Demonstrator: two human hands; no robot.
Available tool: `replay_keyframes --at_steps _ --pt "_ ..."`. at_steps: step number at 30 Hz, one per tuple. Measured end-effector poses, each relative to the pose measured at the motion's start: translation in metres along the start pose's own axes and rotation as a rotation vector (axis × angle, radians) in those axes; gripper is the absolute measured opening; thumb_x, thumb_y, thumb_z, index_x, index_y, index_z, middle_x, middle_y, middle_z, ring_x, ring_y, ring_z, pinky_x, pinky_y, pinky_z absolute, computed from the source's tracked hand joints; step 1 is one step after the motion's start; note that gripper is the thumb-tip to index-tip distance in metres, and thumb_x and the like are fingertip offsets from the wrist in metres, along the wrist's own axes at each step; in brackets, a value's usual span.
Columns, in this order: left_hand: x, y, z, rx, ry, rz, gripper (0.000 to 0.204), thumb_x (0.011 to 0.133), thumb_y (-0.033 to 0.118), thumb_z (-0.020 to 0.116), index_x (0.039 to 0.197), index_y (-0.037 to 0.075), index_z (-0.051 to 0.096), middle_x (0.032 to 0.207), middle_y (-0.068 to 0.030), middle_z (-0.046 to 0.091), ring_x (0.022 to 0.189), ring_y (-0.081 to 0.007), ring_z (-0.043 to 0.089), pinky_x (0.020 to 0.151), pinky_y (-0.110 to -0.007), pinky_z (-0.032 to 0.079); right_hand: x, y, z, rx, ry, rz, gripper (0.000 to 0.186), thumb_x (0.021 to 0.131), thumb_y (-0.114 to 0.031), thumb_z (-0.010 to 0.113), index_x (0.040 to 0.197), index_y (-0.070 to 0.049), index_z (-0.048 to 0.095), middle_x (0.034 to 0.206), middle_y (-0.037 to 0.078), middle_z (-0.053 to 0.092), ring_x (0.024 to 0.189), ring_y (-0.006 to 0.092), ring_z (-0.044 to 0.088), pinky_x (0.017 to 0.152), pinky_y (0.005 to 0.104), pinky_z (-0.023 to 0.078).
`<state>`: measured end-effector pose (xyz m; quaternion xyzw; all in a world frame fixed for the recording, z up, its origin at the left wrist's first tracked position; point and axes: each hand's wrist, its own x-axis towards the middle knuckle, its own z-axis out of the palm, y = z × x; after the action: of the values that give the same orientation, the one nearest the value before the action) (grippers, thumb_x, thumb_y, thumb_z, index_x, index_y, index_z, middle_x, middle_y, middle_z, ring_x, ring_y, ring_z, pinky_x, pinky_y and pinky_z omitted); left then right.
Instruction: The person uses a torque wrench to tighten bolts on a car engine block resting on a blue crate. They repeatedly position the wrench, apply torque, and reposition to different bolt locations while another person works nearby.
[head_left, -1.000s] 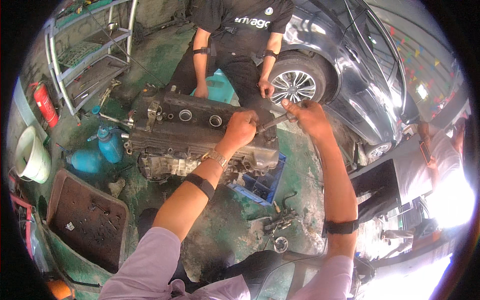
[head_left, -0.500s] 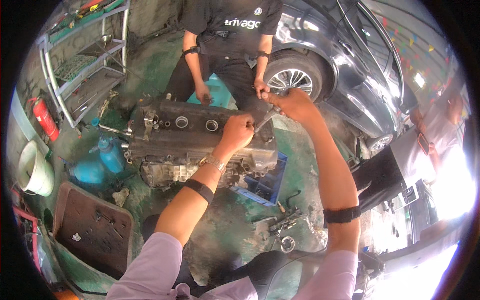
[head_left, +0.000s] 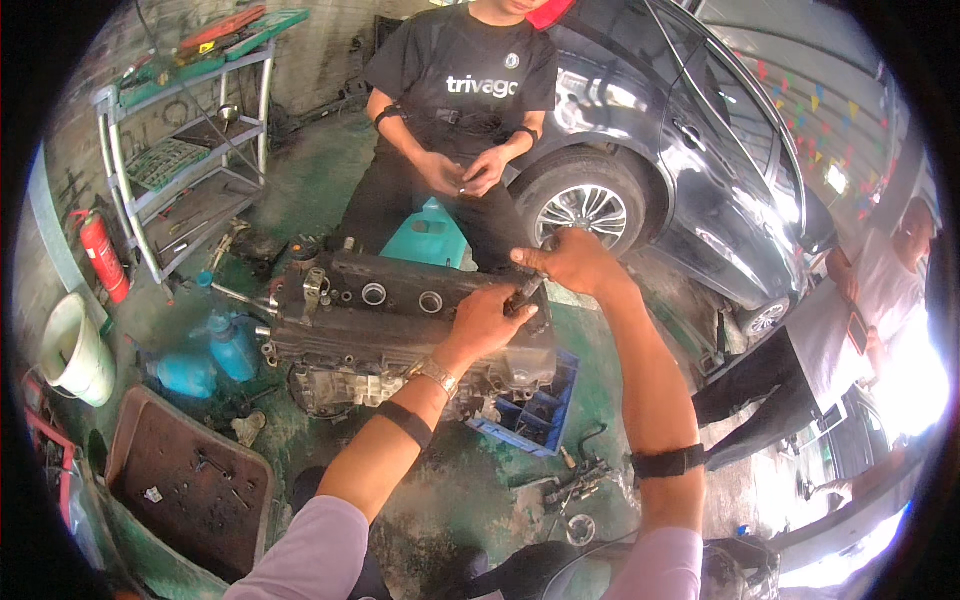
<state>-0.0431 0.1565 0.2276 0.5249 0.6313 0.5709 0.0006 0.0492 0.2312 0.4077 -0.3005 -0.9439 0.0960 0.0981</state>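
Engine mid-view, with a tilted hand tool at its two o'clock end.
Left hand has its fingers closed around the tool's lower part; the right hand, at two o'clock from it, is clamped on the upper end (its thumb points left). On the floor, at the engine's four o'clock, sits a blue crate.

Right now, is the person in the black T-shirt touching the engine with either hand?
No, that person's hands are close together in front of the body, clear of the engine.
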Motion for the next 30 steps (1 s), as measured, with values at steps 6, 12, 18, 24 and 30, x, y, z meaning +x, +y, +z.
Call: replay_keyframes --at_steps 6,12,18,24,30 --pt "-0.002 0.011 0.004 0.102 0.114 0.078 0.029 0.090 0.030 0.066 0.089 0.001 0.064 0.087 -0.0203 0.066 0.083 -0.0432 0.063 0.073 -0.052 0.049 -0.004 -0.005 -0.001 -0.006 -0.010 0.034 0.085 0.075 -0.066 0.072 0.102 0.014 0.065 0.099 0.034 0.067 0.101 0.0421 0.066 0.085 0.0464 0.049" --pt "-0.002 0.020 -0.001 0.078 0.058 -0.006 0.024 0.091 0.026 0.063 0.093 0.002 0.065 0.088 -0.0205 0.066 0.084 -0.0436 0.063 0.074 -0.053 0.049 -0.014 -0.004 0.003 0.032 0.129 -0.103 0.075 0.075 -0.053 0.079 0.115 0.008 0.062 0.104 0.028 0.068 0.102 0.0406 0.066 0.088 0.0450 0.050" --pt "-0.002 0.014 0.002 0.055 0.058 -0.009 0.027 0.092 0.029 0.064 0.086 0.003 0.064 0.084 -0.0209 0.064 0.076 -0.0442 0.061 0.066 -0.053 0.047 -0.060 0.035 0.000 -0.190 0.362 -0.178 0.054 0.073 -0.034 0.082 0.114 -0.007 0.061 0.092 0.019 0.071 0.088 0.0398 0.067 0.077 0.0485 0.052" --pt "-0.002 0.013 0.006 0.045 0.074 -0.034 0.031 0.092 0.028 0.063 0.080 0.000 0.061 0.081 -0.0222 0.063 0.075 -0.0446 0.061 0.067 -0.053 0.047 -0.089 0.067 -0.004 -0.364 0.404 -0.010 0.048 0.069 -0.040 0.084 0.097 -0.006 0.066 0.076 0.013 0.070 0.072 0.0359 0.068 0.065 0.0456 0.051" --pt "-0.002 0.014 0.005 0.066 0.074 -0.038 0.030 0.092 0.028 0.063 0.081 0.001 0.061 0.081 -0.0219 0.063 0.078 -0.0446 0.062 0.068 -0.053 0.048 -0.079 0.078 0.002 -0.359 0.535 0.067 0.048 0.068 -0.044 0.085 0.091 -0.005 0.068 0.074 0.015 0.069 0.072 0.0364 0.068 0.064 0.0458 0.051"
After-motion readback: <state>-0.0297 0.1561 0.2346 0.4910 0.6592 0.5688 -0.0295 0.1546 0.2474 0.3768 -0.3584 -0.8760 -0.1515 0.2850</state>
